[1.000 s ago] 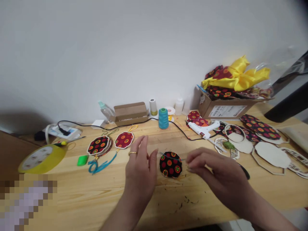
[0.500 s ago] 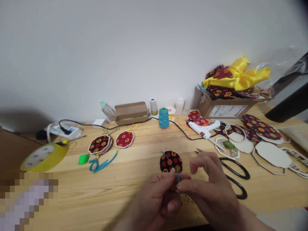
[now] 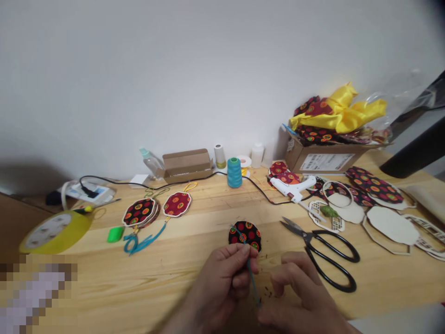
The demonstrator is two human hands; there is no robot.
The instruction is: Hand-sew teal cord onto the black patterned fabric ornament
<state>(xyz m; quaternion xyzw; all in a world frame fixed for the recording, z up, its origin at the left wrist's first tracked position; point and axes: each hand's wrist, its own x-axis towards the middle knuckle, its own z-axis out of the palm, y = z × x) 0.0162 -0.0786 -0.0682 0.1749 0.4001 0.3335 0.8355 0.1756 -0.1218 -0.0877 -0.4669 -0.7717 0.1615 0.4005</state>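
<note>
My left hand [image 3: 222, 287] is closed in a pinch on a thin teal cord [image 3: 251, 274], low in the middle of the view. My right hand [image 3: 299, 297] pinches the same cord's lower end just to the right. The cord stretches between the two hands, slanting down to the right. Just beyond my left fingers a round black fabric piece with red and orange dots [image 3: 245, 234] lies flat on the wooden table [image 3: 174, 278].
Black scissors [image 3: 323, 253] lie right of the hands. A white glue gun [image 3: 294, 185], teal thread spool [image 3: 234, 172], cardboard box of fabric [image 3: 327, 157], cut-out pieces [image 3: 392, 222], finished ornaments [image 3: 153, 211] and yellow tape roll [image 3: 55, 231] lie around.
Both hands came back toward me and together from above the fabric piece. They took up the teal cord and now stretch it between them. The scissors have come into view.
</note>
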